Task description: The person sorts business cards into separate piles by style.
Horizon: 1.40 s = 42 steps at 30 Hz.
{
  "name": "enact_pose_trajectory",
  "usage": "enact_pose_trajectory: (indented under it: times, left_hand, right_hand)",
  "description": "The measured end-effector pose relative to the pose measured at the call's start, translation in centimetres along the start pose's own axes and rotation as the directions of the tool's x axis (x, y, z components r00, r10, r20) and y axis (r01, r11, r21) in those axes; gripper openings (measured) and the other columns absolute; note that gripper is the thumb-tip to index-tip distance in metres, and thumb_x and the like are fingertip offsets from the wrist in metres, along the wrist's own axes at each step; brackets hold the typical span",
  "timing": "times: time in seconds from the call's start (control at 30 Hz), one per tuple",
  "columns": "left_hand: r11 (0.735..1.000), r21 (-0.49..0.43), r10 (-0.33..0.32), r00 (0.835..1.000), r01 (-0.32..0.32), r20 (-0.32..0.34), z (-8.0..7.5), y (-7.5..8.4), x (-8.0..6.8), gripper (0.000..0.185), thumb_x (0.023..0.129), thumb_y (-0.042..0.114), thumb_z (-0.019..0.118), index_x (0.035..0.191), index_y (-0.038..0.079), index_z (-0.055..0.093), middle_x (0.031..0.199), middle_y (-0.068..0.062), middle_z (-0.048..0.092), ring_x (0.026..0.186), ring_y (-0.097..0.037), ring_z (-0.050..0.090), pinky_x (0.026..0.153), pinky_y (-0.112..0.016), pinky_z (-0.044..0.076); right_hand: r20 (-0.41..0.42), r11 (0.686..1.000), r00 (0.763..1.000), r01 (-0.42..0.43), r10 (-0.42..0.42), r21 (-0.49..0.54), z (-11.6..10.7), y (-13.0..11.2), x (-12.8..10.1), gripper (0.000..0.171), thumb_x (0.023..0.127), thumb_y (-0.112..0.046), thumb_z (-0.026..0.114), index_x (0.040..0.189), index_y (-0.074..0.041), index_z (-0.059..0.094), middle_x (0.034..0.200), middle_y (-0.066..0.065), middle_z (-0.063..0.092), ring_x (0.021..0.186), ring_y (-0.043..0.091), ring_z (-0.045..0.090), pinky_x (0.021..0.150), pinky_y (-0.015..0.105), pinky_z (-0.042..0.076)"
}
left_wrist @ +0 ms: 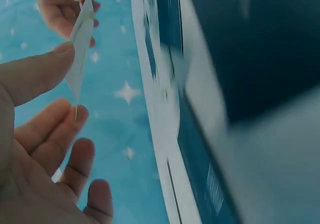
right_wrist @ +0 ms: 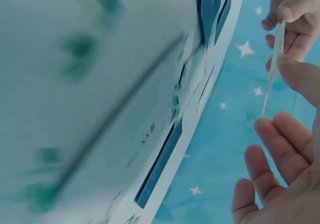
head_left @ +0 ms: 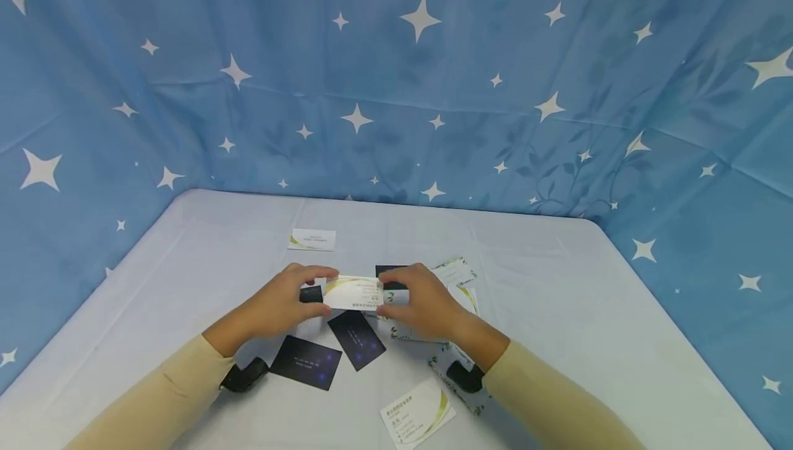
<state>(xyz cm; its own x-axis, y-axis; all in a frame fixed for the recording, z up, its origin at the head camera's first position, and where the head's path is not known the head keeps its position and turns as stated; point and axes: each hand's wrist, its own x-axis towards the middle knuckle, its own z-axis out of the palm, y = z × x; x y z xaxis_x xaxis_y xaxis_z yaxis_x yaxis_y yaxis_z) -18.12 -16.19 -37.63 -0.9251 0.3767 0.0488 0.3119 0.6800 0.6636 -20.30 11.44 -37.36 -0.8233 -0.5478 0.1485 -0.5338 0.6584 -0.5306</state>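
A white business card [head_left: 354,293] with a gold-green curve and small print is held above the table between both hands. My left hand [head_left: 281,305] pinches its left end between thumb and fingertips. At the opposite end, the right hand [head_left: 424,305] grips it the same way. Both wrist views show the card nearly edge-on: the left wrist view has the card [left_wrist: 80,49] between the two hands, and in the right wrist view the card [right_wrist: 274,66] looks like a thin strip. Beneath the hands lie a dark blue card [head_left: 357,340] and other cards, partly covered.
Another dark card [head_left: 306,362] lies nearer the left forearm. A white card [head_left: 418,414] rests at the front, and one more white card [head_left: 312,239] is at the back. Leaf-patterned cards [head_left: 454,272] overlap near the right hand. Behind the white table [head_left: 545,278] hangs a blue star curtain [head_left: 384,78].
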Motion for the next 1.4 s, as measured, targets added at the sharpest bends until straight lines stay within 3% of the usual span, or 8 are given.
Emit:
enact_pose_trajectory:
  times: [0.2,0.43,0.67,0.8,1.03,1.4]
  left_hand:
    - [0.996,0.086,-0.004,1.000,0.005,-0.011,-2.5,-2.6,3.0,0.061,0.092,0.019,0.075,0.148,0.009,0.051,0.134,-0.025,0.051,0.116,-0.038,0.053,0.086,-0.053,0.046]
    - [0.992,0.086,-0.090,0.996,0.089,0.002,-4.8,-5.5,5.5,0.063,0.096,0.019,0.070,0.152,0.008,0.044,0.133,-0.025,0.054,0.108,-0.035,0.054,0.078,-0.044,0.044]
    - [0.988,0.031,-0.153,0.988,0.152,0.016,-5.9,-7.7,7.4,0.063,0.096,0.018,0.068,0.152,0.007,0.042,0.100,-0.015,0.054,0.081,-0.026,0.046,0.067,-0.037,0.039]
    - [0.984,-0.020,-0.175,0.984,0.175,0.022,-5.8,-8.9,8.2,0.062,0.096,0.016,0.067,0.152,0.006,0.042,0.094,-0.013,0.053,0.078,-0.025,0.046,0.067,-0.036,0.040]
    - [0.971,-0.041,-0.234,0.972,0.235,0.024,-5.3,-10.4,8.5,0.060,0.097,0.014,0.064,0.152,0.006,0.042,0.120,-0.020,0.053,0.102,-0.032,0.048,0.087,-0.045,0.040]
    - [0.961,0.025,-0.275,0.961,0.275,0.040,-5.3,-10.3,9.2,0.058,0.098,0.011,0.062,0.151,0.003,0.041,0.126,-0.023,0.053,0.109,-0.035,0.048,0.096,-0.052,0.037]
  right_hand:
    - [-0.001,0.999,0.999,-0.048,0.048,0.018,0.9,0.5,5.0,0.055,0.091,-0.032,0.076,0.139,-0.010,0.060,0.133,0.010,0.059,0.121,0.028,0.052,0.098,0.046,0.044]
    - [-0.001,0.995,0.996,-0.087,0.087,0.045,2.6,0.7,10.2,0.053,0.093,-0.031,0.073,0.140,-0.011,0.059,0.133,0.011,0.060,0.119,0.030,0.056,0.095,0.045,0.047]
    - [0.027,0.991,0.991,-0.132,0.131,0.020,3.8,0.7,13.7,0.050,0.095,-0.031,0.071,0.139,-0.011,0.059,0.137,0.008,0.060,0.130,0.028,0.051,0.104,0.042,0.041]
    - [0.039,0.984,0.983,-0.180,0.179,0.010,4.4,0.7,15.0,0.049,0.095,-0.031,0.071,0.139,-0.012,0.059,0.139,0.006,0.059,0.135,0.026,0.047,0.108,0.041,0.037]
    - [0.085,0.970,0.967,-0.241,0.242,-0.015,5.9,0.8,16.2,0.046,0.097,-0.033,0.067,0.138,-0.015,0.059,0.142,0.005,0.057,0.138,0.023,0.043,0.110,0.038,0.034]
    - [0.098,0.957,0.953,-0.281,0.287,-0.068,6.4,0.4,17.2,0.045,0.097,-0.032,0.068,0.138,-0.016,0.060,0.141,0.005,0.057,0.137,0.024,0.044,0.111,0.038,0.033]
